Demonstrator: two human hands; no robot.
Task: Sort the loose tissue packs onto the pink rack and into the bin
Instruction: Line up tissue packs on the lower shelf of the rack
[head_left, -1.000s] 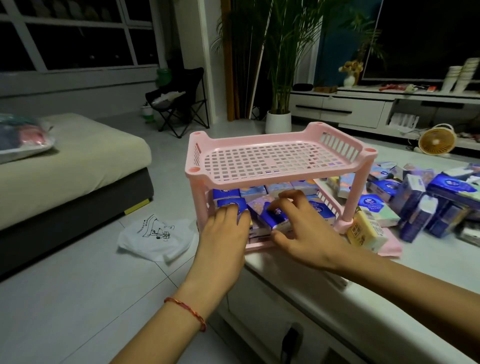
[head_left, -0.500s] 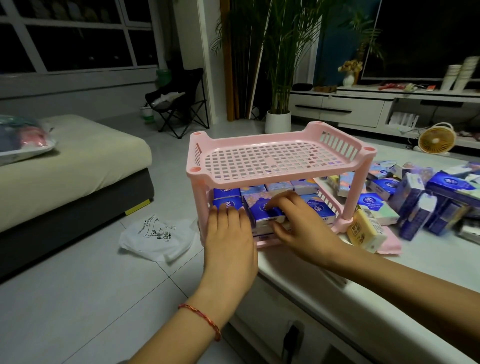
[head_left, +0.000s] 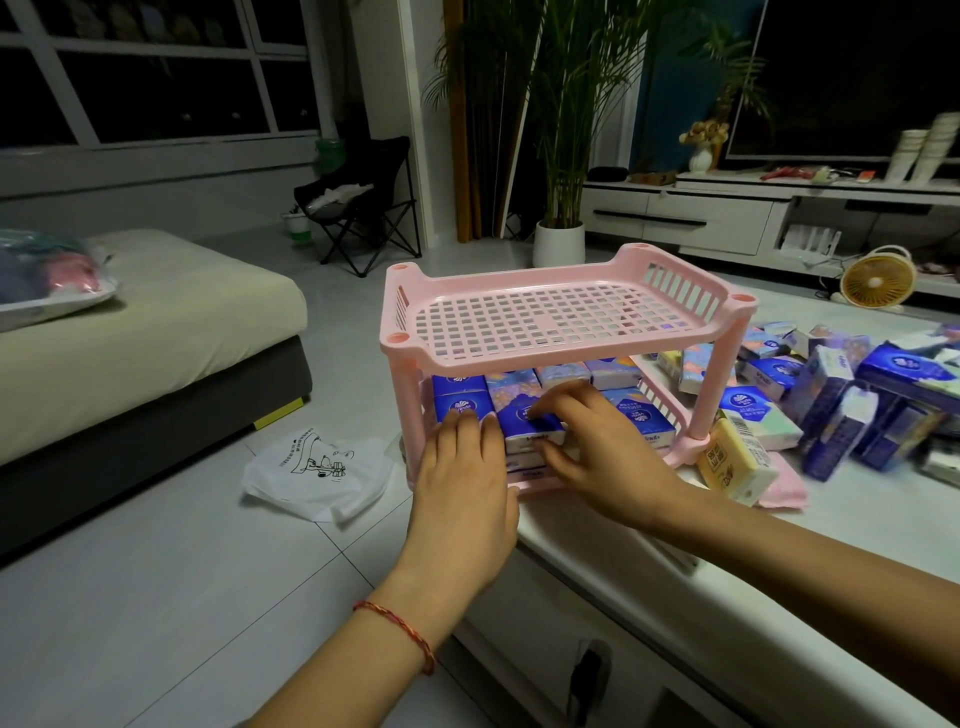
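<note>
A pink two-tier rack (head_left: 550, 317) stands at the near left corner of a white table (head_left: 753, 551); its top shelf holds nothing. Several blue and purple tissue packs fill the lower shelf. My left hand (head_left: 467, 478) lies flat with straight fingers against the front of the left stack. My right hand (head_left: 597, 447) has its fingers on top of a blue tissue pack (head_left: 530, 421) at the front middle and its thumb under the pack's front edge. A heap of loose tissue packs (head_left: 831, 395) and a yellow pack (head_left: 732, 460) lie right of the rack.
A white plastic bag (head_left: 317, 475) lies on the tiled floor left of the table. A bed (head_left: 130, 332) stands at the left, a small orange fan (head_left: 875, 280) behind the table, a potted palm (head_left: 558, 241) and a TV cabinet beyond.
My left hand has slid slightly right and flattened against the left stack. My right hand has pushed the front middle pack further into the lower shelf.
</note>
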